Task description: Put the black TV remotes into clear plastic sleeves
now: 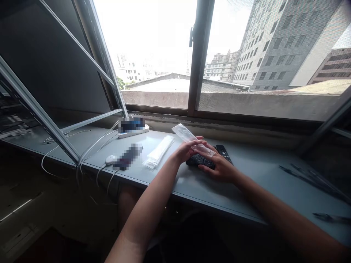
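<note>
A clear plastic sleeve [183, 133] is pressed between my two hands above the tabletop. My left hand [187, 149] has its fingers closed on the sleeve's middle, and one end sticks out past them toward the window. The crumpled near end lies along the fingers of my right hand [221, 168], which bears against it from the other side, its thumb apart and low. Under and behind the hands are several black remote controls [197, 159], partly covered. One more black remote control [224, 154] shows beyond the right hand.
A stack of flat clear plastic sleeves [159, 152] lies to the left. Farther left are a blurred-out object [127, 157], a round white charger [110, 159], a white power strip [134, 131] and loose cables. Metal rack posts [38, 109] stand at left; dark cables [315, 179] lie at right.
</note>
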`<state>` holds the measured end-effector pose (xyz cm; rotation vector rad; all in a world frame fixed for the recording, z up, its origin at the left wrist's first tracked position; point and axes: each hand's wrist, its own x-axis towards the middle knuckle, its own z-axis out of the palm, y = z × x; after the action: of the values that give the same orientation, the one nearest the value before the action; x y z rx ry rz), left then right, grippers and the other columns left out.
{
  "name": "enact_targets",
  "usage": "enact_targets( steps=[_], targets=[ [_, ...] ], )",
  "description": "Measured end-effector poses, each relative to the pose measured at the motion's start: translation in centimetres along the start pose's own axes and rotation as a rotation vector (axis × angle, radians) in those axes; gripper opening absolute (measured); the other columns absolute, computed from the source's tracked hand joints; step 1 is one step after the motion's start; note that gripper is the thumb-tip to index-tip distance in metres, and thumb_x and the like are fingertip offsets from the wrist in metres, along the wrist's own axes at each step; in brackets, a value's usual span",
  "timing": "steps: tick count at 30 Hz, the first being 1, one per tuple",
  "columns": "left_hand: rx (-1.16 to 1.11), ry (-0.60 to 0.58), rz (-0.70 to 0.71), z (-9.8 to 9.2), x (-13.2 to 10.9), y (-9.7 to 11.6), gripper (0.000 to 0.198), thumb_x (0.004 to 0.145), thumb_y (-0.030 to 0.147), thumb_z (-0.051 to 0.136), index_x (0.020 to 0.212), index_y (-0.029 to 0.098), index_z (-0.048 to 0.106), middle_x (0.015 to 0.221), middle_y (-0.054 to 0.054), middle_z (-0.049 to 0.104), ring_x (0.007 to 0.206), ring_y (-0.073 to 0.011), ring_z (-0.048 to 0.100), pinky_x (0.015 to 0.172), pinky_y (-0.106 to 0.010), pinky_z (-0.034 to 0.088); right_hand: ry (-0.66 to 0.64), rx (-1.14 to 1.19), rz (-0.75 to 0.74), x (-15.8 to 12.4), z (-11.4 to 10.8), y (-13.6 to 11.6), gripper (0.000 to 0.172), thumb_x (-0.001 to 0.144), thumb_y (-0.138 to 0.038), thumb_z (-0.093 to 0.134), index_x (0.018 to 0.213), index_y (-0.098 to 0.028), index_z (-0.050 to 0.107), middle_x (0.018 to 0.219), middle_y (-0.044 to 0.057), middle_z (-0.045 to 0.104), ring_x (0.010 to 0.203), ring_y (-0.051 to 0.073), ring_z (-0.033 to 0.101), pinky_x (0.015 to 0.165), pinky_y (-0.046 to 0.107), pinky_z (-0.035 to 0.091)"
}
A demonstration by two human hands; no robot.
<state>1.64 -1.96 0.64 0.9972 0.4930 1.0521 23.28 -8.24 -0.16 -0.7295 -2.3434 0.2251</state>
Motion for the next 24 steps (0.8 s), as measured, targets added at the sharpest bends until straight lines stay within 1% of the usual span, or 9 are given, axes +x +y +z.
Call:
enact_targets(
  steps=[3,7,11,13,18,21,24],
  targets=[
    [-0.024,0.007,0.015,0.00,0.13,-0.01,0.039,0.091,0.023,0.084,0.128,0.015,0.077,0.127,-0.017,0.080,0.108,-0.0250,0.078,0.095,-0.034,0.061,0.004,0.002,-0.002,0.06,0.01,-0.06,0.075,0.105,-0.042,0.074,0.173,-0.044,0.042,0.184,-0.001,0.031,0.174,0.040,0.012,0.135,0.071,0.032],
    [-0.045,0.036,-0.001,0.27,0.13,0.24,0.040,0.088,0.019,0.084,0.127,0.013,0.076,0.118,-0.015,0.082,0.103,-0.0229,0.078,0.096,-0.033,0.060,-0.003,0.019,-0.001,0.22,-0.03,-0.23,0.085,0.106,-0.044,0.073,0.179,-0.041,0.030,0.184,0.002,0.033,0.174,0.039,0.015,0.136,0.069,0.031],
    [-0.051,0.043,-0.010,0.35,0.17,0.32,0.040,0.088,0.019,0.083,0.127,0.014,0.076,0.118,-0.015,0.082,0.103,-0.0219,0.078,0.095,-0.031,0.059,-0.008,0.033,0.017,0.26,-0.07,-0.38,0.089,0.106,-0.043,0.072,0.180,-0.040,0.023,0.185,0.001,0.029,0.174,0.039,0.013,0.137,0.067,0.029],
    [-0.056,0.040,-0.013,0.32,0.21,0.28,0.039,0.088,0.019,0.083,0.126,0.014,0.077,0.119,-0.015,0.081,0.104,-0.0226,0.078,0.096,-0.032,0.060,-0.011,0.028,0.015,0.20,-0.04,-0.36,0.086,0.106,-0.042,0.072,0.180,-0.041,0.027,0.186,0.001,0.028,0.174,0.039,0.011,0.137,0.068,0.029],
    [-0.054,0.053,0.019,0.25,0.34,0.12,0.044,0.083,0.021,0.087,0.125,0.013,0.076,0.115,-0.015,0.081,0.099,-0.0228,0.078,0.091,-0.034,0.060,-0.010,0.004,0.006,0.06,0.10,-0.22,0.073,0.105,-0.041,0.074,0.172,-0.042,0.046,0.187,0.000,0.024,0.174,0.040,0.012,0.135,0.068,0.032],
    [-0.071,0.073,0.042,0.27,0.37,0.07,0.049,0.081,0.022,0.090,0.126,0.012,0.075,0.113,-0.015,0.081,0.096,-0.0223,0.077,0.091,-0.034,0.059,0.000,0.010,0.003,0.12,0.10,-0.24,0.070,0.105,-0.041,0.075,0.170,-0.041,0.050,0.188,0.000,0.019,0.173,0.041,0.014,0.135,0.068,0.032],
    [-0.093,0.096,0.066,0.41,0.36,0.17,0.048,0.080,0.022,0.089,0.125,0.011,0.075,0.105,-0.013,0.081,0.092,-0.0216,0.077,0.089,-0.034,0.059,0.004,0.027,-0.011,0.20,0.06,-0.34,0.070,0.105,-0.041,0.075,0.170,-0.040,0.050,0.188,0.001,0.020,0.173,0.040,0.015,0.135,0.066,0.033]
  ],
)
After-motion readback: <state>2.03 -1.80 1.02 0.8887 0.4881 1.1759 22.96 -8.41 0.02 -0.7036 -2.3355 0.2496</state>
